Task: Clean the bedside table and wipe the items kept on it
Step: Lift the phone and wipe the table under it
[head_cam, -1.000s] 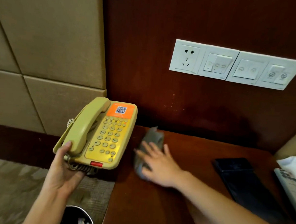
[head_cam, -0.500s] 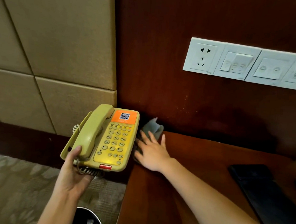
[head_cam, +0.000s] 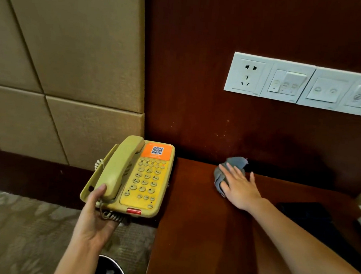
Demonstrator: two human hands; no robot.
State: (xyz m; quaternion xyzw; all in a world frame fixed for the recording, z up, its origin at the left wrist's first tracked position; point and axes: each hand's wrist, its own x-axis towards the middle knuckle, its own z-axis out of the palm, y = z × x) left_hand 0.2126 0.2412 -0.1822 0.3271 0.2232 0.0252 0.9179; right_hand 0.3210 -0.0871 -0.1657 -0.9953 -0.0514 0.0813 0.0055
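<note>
2 hands show: the left hand (head_cam: 93,218) grips the yellow telephone (head_cam: 134,176) from below, thumb on its handset, just off the left edge of the tabletop (head_cam: 190,223), while the right hand (head_cam: 240,188) presses flat, fingers spread, on a grey cloth (head_cam: 235,163) near the back edge.

Bedside table (head_cam: 190,233): dark reddish wood, smooth, semi-gloss. Cleaning cloth (head_cam: 235,164): grey fabric, matt, crumpled. Telephone (head_cam: 130,176): yellowish plastic, slight sheen. Wall panels (head_cam: 75,44): beige textile, matt. Socket plates (head_cam: 285,84): white glossy plastic.
</note>
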